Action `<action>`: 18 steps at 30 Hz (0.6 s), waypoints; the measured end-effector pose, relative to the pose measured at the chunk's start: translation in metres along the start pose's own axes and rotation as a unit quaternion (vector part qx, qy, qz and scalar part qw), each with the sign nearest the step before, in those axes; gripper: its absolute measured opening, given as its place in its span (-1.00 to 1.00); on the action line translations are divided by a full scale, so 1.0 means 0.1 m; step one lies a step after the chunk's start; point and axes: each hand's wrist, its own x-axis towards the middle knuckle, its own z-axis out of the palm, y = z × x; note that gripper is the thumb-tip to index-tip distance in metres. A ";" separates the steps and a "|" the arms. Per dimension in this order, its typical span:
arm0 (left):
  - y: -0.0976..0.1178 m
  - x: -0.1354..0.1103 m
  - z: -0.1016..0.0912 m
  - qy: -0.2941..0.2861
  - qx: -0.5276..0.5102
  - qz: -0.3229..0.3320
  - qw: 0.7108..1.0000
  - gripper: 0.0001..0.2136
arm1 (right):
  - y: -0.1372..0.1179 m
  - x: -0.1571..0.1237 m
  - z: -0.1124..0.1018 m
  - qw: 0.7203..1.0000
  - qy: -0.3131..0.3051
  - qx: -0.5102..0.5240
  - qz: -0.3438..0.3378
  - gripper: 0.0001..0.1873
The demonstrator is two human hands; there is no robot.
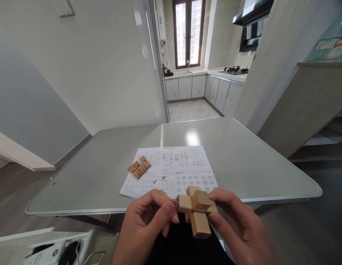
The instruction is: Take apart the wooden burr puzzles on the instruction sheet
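Both hands hold a wooden burr puzzle (197,210) of interlocked square bars, just in front of the table's near edge. My left hand (149,224) pinches its left bar end with thumb and fingertips. My right hand (238,224) grips its right side from behind and below. On the grey table (243,158) lies a printed instruction sheet (173,171) covered with small diagrams. Three loose notched wooden pieces (139,166) rest side by side on the sheet's left edge, well beyond my hands.
The folding table has a seam down its middle and rounded metal edges. A white wall stands left, a kitchen doorway straight beyond, a counter unit (311,103) to the right. A white box with dark items (55,252) sits at the lower left on the floor.
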 end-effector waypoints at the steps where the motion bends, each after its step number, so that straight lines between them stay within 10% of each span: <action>1: 0.00 0.00 0.00 0.002 0.000 0.000 1.000 -0.64 | 0.00 0.00 0.00 1.000 0.001 0.001 -0.001 -0.85; 18: 0.00 0.02 -0.01 0.015 0.028 0.040 0.999 -0.73 | -0.05 0.02 0.06 0.999 0.039 -0.005 0.024 -0.75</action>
